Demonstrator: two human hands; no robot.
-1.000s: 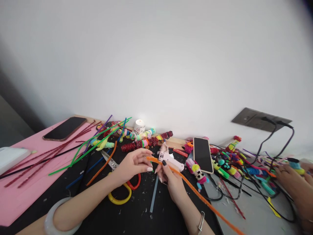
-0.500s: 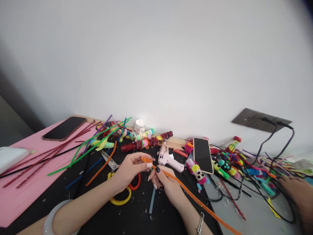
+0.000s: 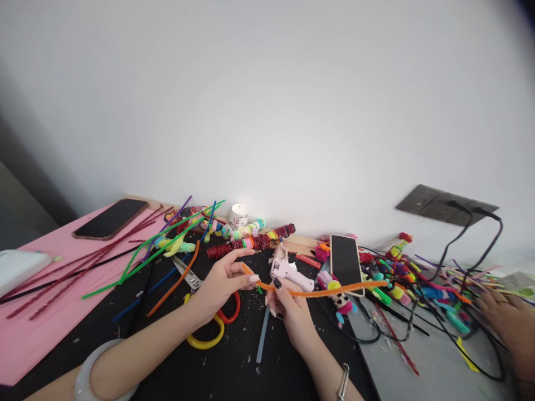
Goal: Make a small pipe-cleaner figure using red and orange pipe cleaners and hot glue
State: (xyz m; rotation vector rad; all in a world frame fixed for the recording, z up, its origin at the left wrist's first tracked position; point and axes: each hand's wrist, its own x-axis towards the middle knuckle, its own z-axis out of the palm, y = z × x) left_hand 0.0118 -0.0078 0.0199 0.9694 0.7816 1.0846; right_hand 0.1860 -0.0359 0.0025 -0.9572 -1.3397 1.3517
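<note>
An orange pipe cleaner (image 3: 317, 291) stretches from my hands out to the right, over the black mat (image 3: 167, 362). My left hand (image 3: 223, 282) pinches its left end between thumb and fingertips. My right hand (image 3: 288, 306), with dark nails, grips the same pipe cleaner a little further along. Both hands hover above the mat, just in front of a pink glue gun (image 3: 288, 271). Scissors (image 3: 209, 317) with red and yellow handles lie under my left hand.
Loose pipe cleaners (image 3: 159, 245) and small fuzzy figures (image 3: 246, 236) litter the back. A phone (image 3: 346, 263) lies right of the glue gun, another phone (image 3: 111, 218) on the pink sheet (image 3: 37, 312). Cables (image 3: 468, 250) run to a wall socket. Another person's hand (image 3: 507, 323) rests at the right edge.
The long free end of the orange pipe cleaner has swung up from the lower right to lie level, pointing right. My hands have shifted slightly. The other person's hand moved lower.
</note>
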